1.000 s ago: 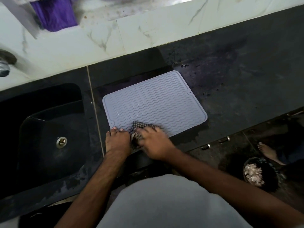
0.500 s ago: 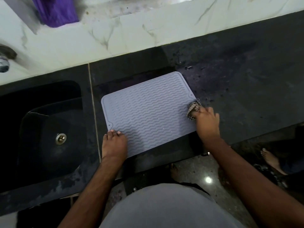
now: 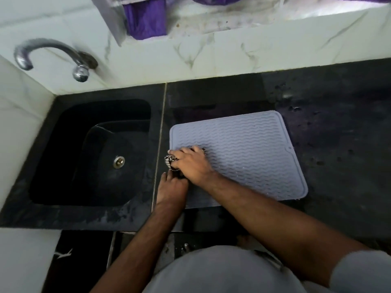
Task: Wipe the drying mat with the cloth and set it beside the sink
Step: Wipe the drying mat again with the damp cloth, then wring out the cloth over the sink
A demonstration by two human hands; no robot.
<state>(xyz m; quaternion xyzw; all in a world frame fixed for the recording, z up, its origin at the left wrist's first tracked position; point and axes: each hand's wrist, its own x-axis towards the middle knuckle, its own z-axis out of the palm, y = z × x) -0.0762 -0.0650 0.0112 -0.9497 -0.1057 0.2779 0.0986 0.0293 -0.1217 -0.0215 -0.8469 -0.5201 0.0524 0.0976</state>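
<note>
— Black stone counter [image 3: 338,144] runs under a white marble-veined tiled wall [image 3: 232,51], with a black sink [image 3: 88,153] sunk into its left part. What lies on it?

— One grey drying mat [image 3: 243,149], ribbed with wavy lines, flat on the counter just to the right of the sink. A pale seam in the stone runs between the two, and the mat's left edge sits close beside that seam.

— And the hands?

— The right hand [image 3: 191,163] is on the mat's left side, knuckles up, fingers curled and clamped on a bunched checkered cloth [image 3: 170,160]. The cloth pokes out past the fingertips at the mat's left edge and is pressed against the mat. The left hand [image 3: 172,190] lies just below it, palm down at the mat's near left corner, fingers held together and pointing away from the person; it holds nothing, only presses down. The two hands are almost touching.

— Anything else around?

— A curved metal tap [image 3: 53,56] comes out of the wall above the sink, and the sink's metal drain [image 3: 119,162] shows in the basin floor. Purple fabric [image 3: 146,20] hangs at the top of the view. Dark specks dot the counter beyond the mat's far right corner. Both forearms are bare, and a grey garment [image 3: 222,271] fills the bottom of the frame.
</note>
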